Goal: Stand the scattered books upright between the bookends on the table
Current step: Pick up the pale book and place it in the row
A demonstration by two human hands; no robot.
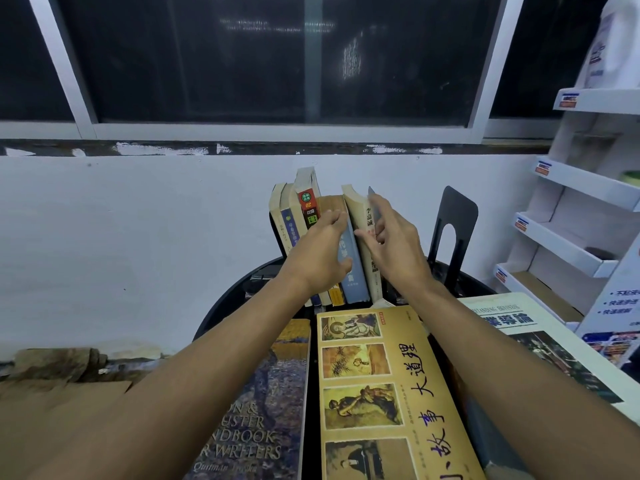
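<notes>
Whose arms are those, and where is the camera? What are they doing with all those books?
Those are a person's two bare arms, not a machine. The camera is worn on the person's head and looks forward and down, so you see the arms as if they were your own. There is only this one picture.

On a round black table stands a row of upright books. The left hand rests against their spines, probably to steady them. The right hand pinches a cream book at the right end of the row. Further right stands a black bookend, apart from the books.

Three books lie flat, nearer the person: a writers' handbook, a yellow book with small pictures on its cover, and a white business book. A white shelf rack stands on the right.
</notes>
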